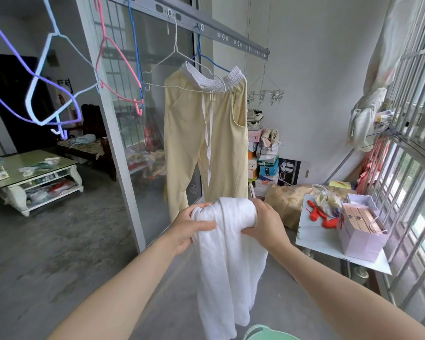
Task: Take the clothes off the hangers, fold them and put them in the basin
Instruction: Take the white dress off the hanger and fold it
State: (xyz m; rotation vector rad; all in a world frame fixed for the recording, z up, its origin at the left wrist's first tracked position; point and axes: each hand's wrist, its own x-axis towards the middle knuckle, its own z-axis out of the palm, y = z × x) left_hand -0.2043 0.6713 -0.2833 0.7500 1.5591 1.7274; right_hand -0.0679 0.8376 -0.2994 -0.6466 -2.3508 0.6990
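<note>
Because the white garment (227,261) is soft, light and limp, I judge you should hold it by the bunched top. Your left grip (192,227) and right grip (268,224) are both clamped there, low centre of the frame; the plain cloth hangs down toward the green basin (268,333) at the bottom edge.

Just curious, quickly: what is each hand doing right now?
Left hand: grips the white garment.
Right hand: grips the white garment too.
</note>
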